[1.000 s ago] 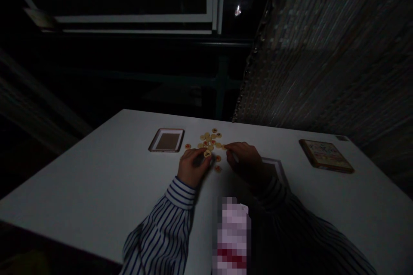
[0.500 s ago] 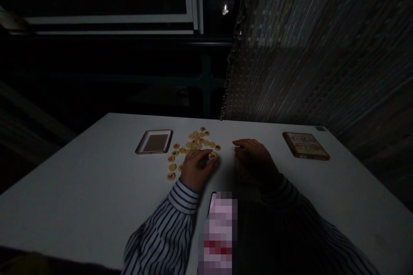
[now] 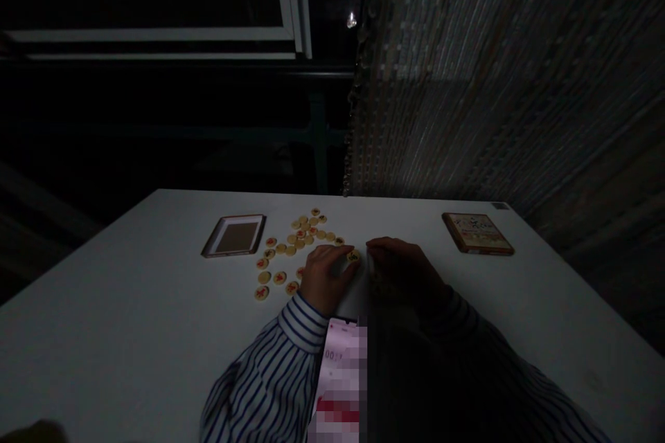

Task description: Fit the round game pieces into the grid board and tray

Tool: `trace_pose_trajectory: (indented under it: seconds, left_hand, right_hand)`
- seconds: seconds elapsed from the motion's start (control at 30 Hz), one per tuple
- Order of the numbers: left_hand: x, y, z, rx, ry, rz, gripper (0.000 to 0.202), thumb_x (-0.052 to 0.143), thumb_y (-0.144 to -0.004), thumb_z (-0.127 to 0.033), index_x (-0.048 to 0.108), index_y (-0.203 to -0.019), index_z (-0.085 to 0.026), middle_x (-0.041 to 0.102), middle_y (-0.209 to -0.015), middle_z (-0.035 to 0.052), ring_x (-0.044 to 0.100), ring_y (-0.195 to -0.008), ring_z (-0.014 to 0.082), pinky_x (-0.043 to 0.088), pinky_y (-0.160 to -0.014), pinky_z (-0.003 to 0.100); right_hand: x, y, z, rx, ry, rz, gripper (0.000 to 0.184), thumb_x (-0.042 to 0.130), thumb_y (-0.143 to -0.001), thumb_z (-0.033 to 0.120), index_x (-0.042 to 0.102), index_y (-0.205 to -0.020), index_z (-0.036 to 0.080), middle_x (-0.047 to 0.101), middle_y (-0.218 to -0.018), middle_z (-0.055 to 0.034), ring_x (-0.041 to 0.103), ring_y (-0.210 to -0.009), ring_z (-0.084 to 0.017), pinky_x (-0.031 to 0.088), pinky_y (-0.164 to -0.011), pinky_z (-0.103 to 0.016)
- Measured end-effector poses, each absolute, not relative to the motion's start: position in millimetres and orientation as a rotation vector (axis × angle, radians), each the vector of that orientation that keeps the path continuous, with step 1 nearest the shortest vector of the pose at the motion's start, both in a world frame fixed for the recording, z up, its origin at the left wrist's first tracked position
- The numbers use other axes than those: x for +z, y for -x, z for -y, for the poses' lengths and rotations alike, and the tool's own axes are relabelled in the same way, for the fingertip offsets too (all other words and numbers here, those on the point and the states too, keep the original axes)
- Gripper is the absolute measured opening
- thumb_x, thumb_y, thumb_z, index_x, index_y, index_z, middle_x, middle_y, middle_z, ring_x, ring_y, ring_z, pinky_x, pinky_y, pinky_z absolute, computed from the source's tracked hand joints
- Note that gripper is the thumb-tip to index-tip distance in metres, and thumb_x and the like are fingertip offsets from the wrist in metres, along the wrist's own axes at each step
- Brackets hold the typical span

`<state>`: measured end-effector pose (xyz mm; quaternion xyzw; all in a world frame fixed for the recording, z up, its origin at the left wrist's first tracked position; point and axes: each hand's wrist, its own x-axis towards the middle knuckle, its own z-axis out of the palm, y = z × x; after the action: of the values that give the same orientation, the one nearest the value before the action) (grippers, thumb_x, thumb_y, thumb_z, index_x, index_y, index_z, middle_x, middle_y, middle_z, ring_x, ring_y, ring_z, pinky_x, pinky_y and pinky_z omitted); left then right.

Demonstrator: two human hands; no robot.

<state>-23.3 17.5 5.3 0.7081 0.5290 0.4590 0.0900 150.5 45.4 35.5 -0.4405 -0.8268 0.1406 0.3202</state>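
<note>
My left hand [image 3: 326, 277] pinches a Chinese chess piece [image 3: 353, 256], a round pale disc with a dark character, between thumb and forefinger. Just right of it, my right hand [image 3: 405, 263] is cupped over the table in deep shadow, its forefinger stretched toward the left hand. Faint pale shapes lie below that palm, too dark to make out. Left of my left hand, several more chess pieces [image 3: 279, 277] are scattered, some with red characters, some dark, some plain side up. My left hand partly covers one red piece [image 3: 300, 272].
An open shallow box tray [image 3: 208, 245] lies on the white table [image 3: 129, 318] at left. A box lid with printed artwork [image 3: 481, 233] rests at right. Between my forearms lies a lit phone [image 3: 337, 367], partly blurred out. A bead curtain [image 3: 441, 118] hangs behind the table.
My left hand has moved right with the chess piece, closer to my right hand, uncovering more red pieces. The view has shifted slightly, so the table contents sit further left.
</note>
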Motion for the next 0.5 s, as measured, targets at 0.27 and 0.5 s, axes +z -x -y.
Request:
trace_pose_trajectory:
  seconds: [0.27, 0.5]
  left_hand:
    - [-7.2, 13.4, -16.6, 1.391, -2.173, -1.513, 0.020, 0.060, -0.073, -0.025, 0.062, -0.092, -0.019, 0.066, -0.083, 0.0054, 0.057, -0.081, 0.0189, 0.045, -0.077, 0.037]
    - [-8.9, 12.7, -15.1, 1.392, -2.102, -1.461, 0.021, 0.062, -0.070, -0.022, 0.063, -0.091, -0.019, 0.067, -0.084, 0.0053, 0.059, -0.082, 0.0188, 0.047, -0.078, 0.037]
  right_hand:
    - [26.5, -152.1, -46.3, 0.864, 0.939, 2.057, 0.018, 0.053, -0.078, 0.030, 0.060, -0.091, 0.020, 0.067, -0.085, -0.0046, 0.062, -0.079, -0.016, 0.050, -0.069, -0.029]
    - [20.6, -152.7, -48.8, 0.968, 0.905, 2.034, 0.016, 0.052, -0.079, 0.028, 0.063, -0.086, 0.021, 0.068, -0.082, -0.0023, 0.063, -0.077, -0.014, 0.051, -0.068, -0.027]
